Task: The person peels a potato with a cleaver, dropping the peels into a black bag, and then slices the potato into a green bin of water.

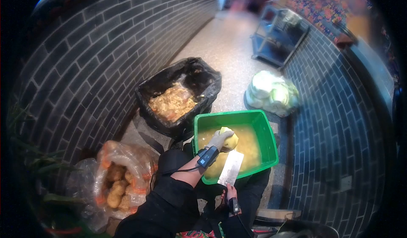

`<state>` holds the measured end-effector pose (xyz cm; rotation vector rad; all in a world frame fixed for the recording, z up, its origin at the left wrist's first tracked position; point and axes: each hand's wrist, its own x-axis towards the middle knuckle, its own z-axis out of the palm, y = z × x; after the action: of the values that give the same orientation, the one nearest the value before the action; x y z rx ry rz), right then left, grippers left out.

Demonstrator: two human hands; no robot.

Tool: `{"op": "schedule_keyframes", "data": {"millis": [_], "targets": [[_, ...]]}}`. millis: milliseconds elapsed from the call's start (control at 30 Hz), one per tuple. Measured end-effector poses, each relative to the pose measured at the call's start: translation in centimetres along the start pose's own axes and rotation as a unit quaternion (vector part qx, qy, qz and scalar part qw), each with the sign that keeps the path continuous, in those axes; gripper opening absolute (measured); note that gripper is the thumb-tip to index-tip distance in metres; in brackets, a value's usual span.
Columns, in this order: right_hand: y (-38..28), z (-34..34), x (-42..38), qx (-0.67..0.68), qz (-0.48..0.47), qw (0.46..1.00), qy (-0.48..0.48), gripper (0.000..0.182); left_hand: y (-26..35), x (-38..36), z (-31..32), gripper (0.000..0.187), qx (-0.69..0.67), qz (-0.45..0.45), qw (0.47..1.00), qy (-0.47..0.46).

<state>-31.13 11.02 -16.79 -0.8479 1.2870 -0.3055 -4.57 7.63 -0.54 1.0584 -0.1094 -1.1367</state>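
My left hand (219, 139), in a pale glove, is closed around a peeled yellow potato (230, 141) above the green tub (271, 147). Cloudy yellowish water (250, 142) stands in the tub, with pale lumps under its surface that look like more potatoes. In my right hand (230, 192), at the tub's near edge, is the handle of a cleaver (232, 168). Its broad, light blade points up over the tub, just below the potato and seemingly apart from it. Both wrists carry small dark devices with cables.
Left of the tub, a bin lined with a black bag (144, 106) contains peelings (173, 102). An open plastic sack of unpeeled potatoes (116, 191) stands at lower left. Bagged cabbages (271, 93) and a wheeled cart (280, 36) line the right side. Brick walls (97, 55) flank the passage.
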Motion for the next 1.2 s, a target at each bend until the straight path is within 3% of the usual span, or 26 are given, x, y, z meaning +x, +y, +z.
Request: {"op": "schedule_keyframes", "data": {"millis": [33,100,133,167,200,233,300,333,367,433,467,500,567,633,700,733,767,833,867,900,967,1033,1067,1200], "targets": [[0.2,-0.5,0.8,-0.038,-0.02,0.999,0.002,0.029,0.3,-0.4,0.1,0.063,0.0,-0.002,1.0,0.0],[-1.2,-0.8,0.3,-0.077,-0.032,0.997,0.005,0.02,0.8,-0.9,-0.1,0.06,-0.027,-0.035,0.995,-0.093],[-2.8,-0.1,-1.5,-0.051,-0.102,0.993,-0.001,0.015,-0.1,0.4,-0.5,0.055,-0.042,-0.034,0.991,-0.12],[-4.9,0.5,-3.1,-0.1,-0.187,0.976,0.05,0.012,0.7,-1.0,0.2,0.052,-0.038,-0.025,0.996,-0.071],[-7.2,0.8,-5.0,-0.098,-0.277,0.953,0.066,0.014,1.1,-1.4,0.1,0.05,-0.065,-0.027,0.991,-0.115],[-10.5,1.4,-7.2,-0.067,-0.28,0.952,0.103,0.014,1.5,-1.4,-0.1,0.049,-0.099,-0.028,0.982,-0.158],[-15.1,0.3,-8.1,-0.091,-0.394,0.908,0.112,0.013,2.4,-2.0,0.2,0.047,-0.134,-0.009,0.962,-0.237],[-16.7,-0.3,-7.4,-0.033,-0.414,0.905,0.092,0.011,3.1,-2.5,0.5,0.046,-0.149,-0.023,0.962,-0.227],[-19.1,-0.4,-7.4,-0.02,-0.416,0.905,0.085,0.007,2.9,-2.2,1.1,0.046,-0.155,-0.018,0.961,-0.228],[-23.2,-1.8,-6.2,-0.094,-0.422,0.902,-0.018,0.01,3.3,-1.5,1.4,0.045,-0.099,0.005,0.972,-0.213],[-24.5,-1.3,-5.8,-0.087,-0.366,0.926,0.036,0.011,3.3,-1.1,1.6,0.046,-0.105,-0.011,0.976,-0.191],[-25.4,-0.7,-5.4,-0.093,-0.361,0.928,0.026,0.011,3.0,-0.8,1.8,0.046,-0.11,-0.007,0.978,-0.18],[-26.5,0.3,-4.3,-0.169,-0.485,0.852,0.098,0.009,2.3,0.2,1.8,0.049,-0.023,0.01,0.991,-0.134],[-26.9,0.9,-3.3,-0.165,-0.479,0.859,0.078,0.01,1.3,1.6,1.5,0.05,-0.03,-0.021,0.986,-0.165],[-26.7,1.8,-3.3,-0.274,-0.455,0.84,0.108,0.012,0.5,1.4,2.5,0.047,-0.071,0.016,0.995,-0.074],[-26.8,2.4,-3.7,-0.255,-0.43,0.862,0.082,0.015,0.1,1.6,2.7,0.043,-0.03,0.052,0.996,-0.064],[-27.2,2.9,-3.8,-0.231,-0.415,0.878,0.054,0.017,0.1,1.8,2.8,0.043,-0.003,0.034,0.997,-0.074],[-26.7,3.3,-2.3,-0.18,-0.427,0.885,0.058,0.019,1.1,1.9,2.5,0.042,-0.077,-0.003,0.99,-0.116],[-26.8,3.3,-1.8,-0.199,-0.425,0.882,0.043,0.02,1.2,2.4,2.2,0.044,-0.113,-0.065,0.987,-0.092],[-26.9,3.4,-1.5,-0.217,-0.425,0.878,0.027,0.021,1.9,2.1,2.2,0.044,-0.085,-0.065,0.989,-0.1],[-26.8,3.6,-1.0,-0.19,-0.42,0.886,0.047,0.014,3.3,1.0,2.1,0.045,-0.116,-0.122,0.98,-0.108],[-25.5,3.5,0.3,-0.257,-0.411,0.87,0.091,0.016,3.4,1.7,1.4,0.047,-0.118,-0.145,0.979,-0.087],[-25.1,3.4,0.6,-0.267,-0.424,0.859,0.103,0.016,3.5,2.1,1.8,0.053,-0.087,-0.165,0.982,-0.039],[-25.5,3.1,-0.9,-0.31,-0.383,0.865,0.09,0.018,3.5,1.9,4.1,0.053,0.021,-0.19,0.977,-0.093]]}}
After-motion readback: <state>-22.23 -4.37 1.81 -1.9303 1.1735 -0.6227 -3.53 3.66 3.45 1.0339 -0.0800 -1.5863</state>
